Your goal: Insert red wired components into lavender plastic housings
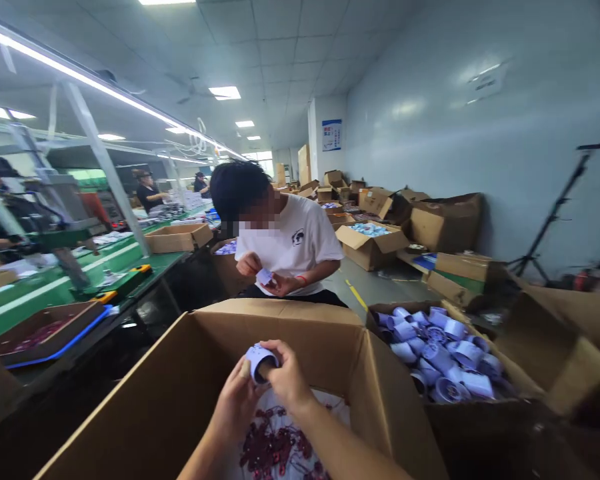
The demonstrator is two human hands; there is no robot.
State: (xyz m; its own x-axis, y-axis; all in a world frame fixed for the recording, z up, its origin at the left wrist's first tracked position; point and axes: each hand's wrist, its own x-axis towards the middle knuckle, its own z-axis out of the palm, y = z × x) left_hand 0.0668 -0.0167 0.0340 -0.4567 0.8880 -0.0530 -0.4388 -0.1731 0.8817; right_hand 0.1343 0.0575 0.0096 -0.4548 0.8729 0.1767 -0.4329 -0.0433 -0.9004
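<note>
A small lilac cup (261,361) is being gripped by both hands above the large open carton (190,373).

Head view: the cup is being pinched by the left hand (236,400) from below and by the right hand (287,380) at its rim. Dark red pieces (275,447) are lying inside the carton. Right of the carton, a box of lilac cups (443,357) is being kept. Beyond the carton, a similar piece is being handled by a seated person (280,233).

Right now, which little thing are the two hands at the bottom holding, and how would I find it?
Find the big open cardboard box at the bottom middle. Above it, the left hand and right hand meet on a small pale purple roll. Similar purple rolls fill the smaller box to the right, but this roll alone is pinched between fingers.
</note>
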